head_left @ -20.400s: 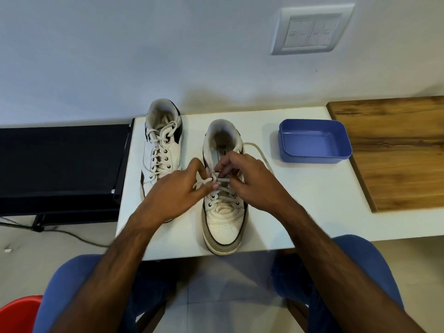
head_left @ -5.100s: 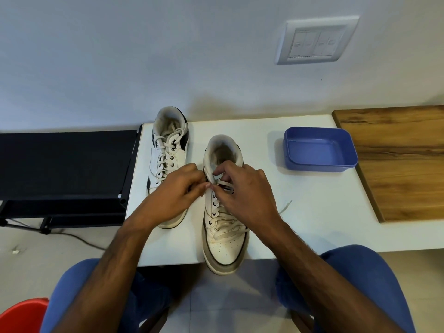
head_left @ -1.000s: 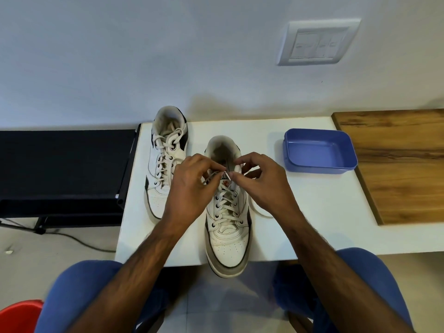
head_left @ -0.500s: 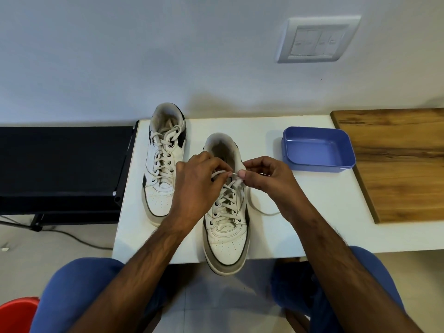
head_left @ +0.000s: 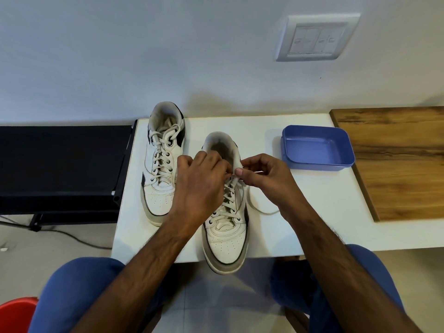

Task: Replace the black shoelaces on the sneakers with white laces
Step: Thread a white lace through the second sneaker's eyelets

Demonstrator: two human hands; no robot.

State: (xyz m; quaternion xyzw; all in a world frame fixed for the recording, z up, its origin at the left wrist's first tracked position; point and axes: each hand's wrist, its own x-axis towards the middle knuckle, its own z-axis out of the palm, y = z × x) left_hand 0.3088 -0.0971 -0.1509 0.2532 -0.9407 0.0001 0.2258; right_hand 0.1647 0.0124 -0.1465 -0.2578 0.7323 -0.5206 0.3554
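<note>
Fingers of left hand [head_left: 201,186] and right hand [head_left: 266,179] pinch flat white lace [head_left: 230,195] above leather sneaker [head_left: 225,239].

This looks like a room in a home or a small office; which one cannot be told. A plain pale wall [head_left: 144,56] carries a white switch plate [head_left: 317,37] with several rocker switches. Against the wall stands a small white surface [head_left: 312,212], with a wood-grain board [head_left: 396,162] at its right end and a low black stand [head_left: 60,164] just beside its left edge. Below lie pale floor tiles [head_left: 223,306], a dark cable [head_left: 79,240] trailing across them, and the edge of a red plastic seat [head_left: 14,316].
</note>
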